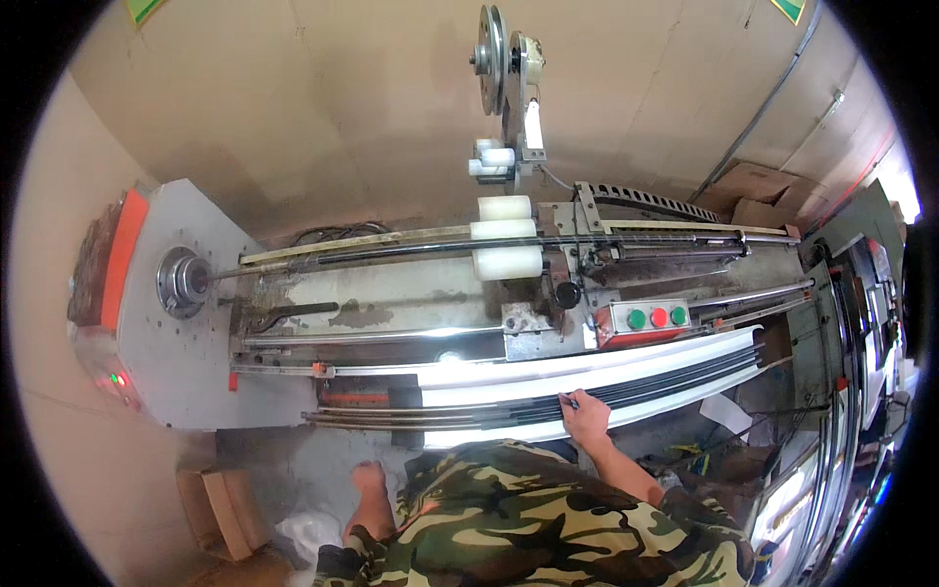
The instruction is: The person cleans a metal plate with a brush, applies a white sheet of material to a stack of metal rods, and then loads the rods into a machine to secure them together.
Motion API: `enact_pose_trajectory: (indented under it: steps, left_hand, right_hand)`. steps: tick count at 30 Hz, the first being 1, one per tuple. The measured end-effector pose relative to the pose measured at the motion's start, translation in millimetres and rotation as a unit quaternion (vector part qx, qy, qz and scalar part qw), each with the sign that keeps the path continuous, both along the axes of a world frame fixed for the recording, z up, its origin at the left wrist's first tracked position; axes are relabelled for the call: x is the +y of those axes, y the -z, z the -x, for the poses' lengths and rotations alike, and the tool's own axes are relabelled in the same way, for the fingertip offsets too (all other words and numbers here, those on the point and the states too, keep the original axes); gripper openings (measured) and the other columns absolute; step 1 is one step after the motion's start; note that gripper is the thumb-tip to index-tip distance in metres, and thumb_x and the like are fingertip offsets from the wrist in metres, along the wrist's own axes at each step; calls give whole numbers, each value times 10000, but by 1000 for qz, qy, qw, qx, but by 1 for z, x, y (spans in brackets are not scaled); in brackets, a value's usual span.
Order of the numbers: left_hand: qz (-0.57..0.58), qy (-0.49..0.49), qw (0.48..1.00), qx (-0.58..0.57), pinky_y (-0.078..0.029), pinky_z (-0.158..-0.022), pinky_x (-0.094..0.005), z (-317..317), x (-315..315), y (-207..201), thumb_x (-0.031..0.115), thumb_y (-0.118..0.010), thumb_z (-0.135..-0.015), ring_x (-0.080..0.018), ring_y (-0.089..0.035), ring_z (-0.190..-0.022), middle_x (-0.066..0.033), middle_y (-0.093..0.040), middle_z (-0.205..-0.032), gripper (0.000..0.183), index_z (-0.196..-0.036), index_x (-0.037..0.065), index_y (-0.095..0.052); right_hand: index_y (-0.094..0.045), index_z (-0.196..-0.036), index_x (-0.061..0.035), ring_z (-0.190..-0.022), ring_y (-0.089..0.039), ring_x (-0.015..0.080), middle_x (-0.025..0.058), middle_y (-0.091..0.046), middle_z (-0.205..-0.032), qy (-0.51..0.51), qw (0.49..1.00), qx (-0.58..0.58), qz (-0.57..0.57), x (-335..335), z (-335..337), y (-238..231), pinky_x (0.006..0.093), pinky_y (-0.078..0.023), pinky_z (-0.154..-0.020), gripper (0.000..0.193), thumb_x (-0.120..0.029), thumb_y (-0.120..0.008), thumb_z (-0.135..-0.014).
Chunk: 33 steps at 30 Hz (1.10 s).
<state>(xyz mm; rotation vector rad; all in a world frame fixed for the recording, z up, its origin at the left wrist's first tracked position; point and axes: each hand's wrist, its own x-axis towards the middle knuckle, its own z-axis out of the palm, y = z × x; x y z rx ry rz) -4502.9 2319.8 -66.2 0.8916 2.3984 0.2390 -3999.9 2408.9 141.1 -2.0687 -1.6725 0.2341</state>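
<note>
My right hand (586, 417) is over a bundle of long thin black rods (646, 385) that lie on a white trough (577, 368). Its thumb and fingers are pinched together at a small dark thing, too small to make out. Toward the left, the rods end in bare metal-coloured lengths (362, 419). My left hand (369, 476) is low in front of the bench, closed like a fist, with nothing seen sticking out of it. Behind the trough, a long dark rod (411, 249) runs through the machine, between white rollers (505, 248).
A grey headstock (191, 323) with a round chuck (182, 282) stands at the left. A box with green and red buttons (646, 318) sits behind the trough. A wheel (494, 59) rises at the back. Cardboard (223, 511) lies low left; metal bars (827, 470) stand at right.
</note>
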Motion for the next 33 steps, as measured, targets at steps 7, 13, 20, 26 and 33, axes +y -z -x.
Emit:
enact_pose_trajectory:
  steps: [7, 13, 20, 26, 33]
  left_hand:
    - [16, -92, 993, -78, -530, -888, -472, -53, 4, -10, 270, -711, -751, -394, -687, -1010, -219, -727, -1041, 342, -984, 21, -737]
    - [-2, -137, 990, -18, -534, -902, -451, -111, -5, -59, 291, -729, -787, -384, -681, -1038, -214, -725, -1061, 346, -979, 2, -735]
    - [-25, -128, 991, 3, -546, -873, -461, -159, -26, -70, 270, -736, -778, -393, -692, -984, -220, -730, -1003, 343, -989, 0, -736]
    - [-24, -141, 989, 26, -549, -863, -467, -199, -39, -62, 269, -746, -783, -389, -696, -969, -221, -729, -981, 325, -982, 13, -743]
    - [25, -142, 989, 32, -552, -865, -450, -249, -48, -69, 264, -712, -772, -380, -697, -949, -219, -723, -1012, 296, -930, 16, -748]
  right_hand:
    - [-673, -847, -103, -716, -672, 384, 162, -674, -717, 27, 995, -5, 96, -3, -52, -13, 483, -506, -637, 228, -326, -703, -883]
    - [-644, -810, -84, -689, -641, 429, 190, -647, -691, 21, 999, 8, 48, -8, -95, -21, 486, -485, -610, 284, -345, -729, -884]
    - [-660, -836, -93, -690, -656, 406, 179, -666, -718, 11, 998, -4, 58, -10, -149, -25, 487, -500, -627, 235, -316, -717, -887]
    - [-644, -818, -82, -681, -643, 420, 187, -659, -710, 5, 998, 3, 65, -12, -194, -29, 489, -489, -622, 286, -349, -701, -903]
    - [-625, -778, -75, -666, -633, 435, 195, -643, -679, 6, 997, 3, 78, -15, -248, -26, 507, -474, -614, 314, -353, -696, -905]
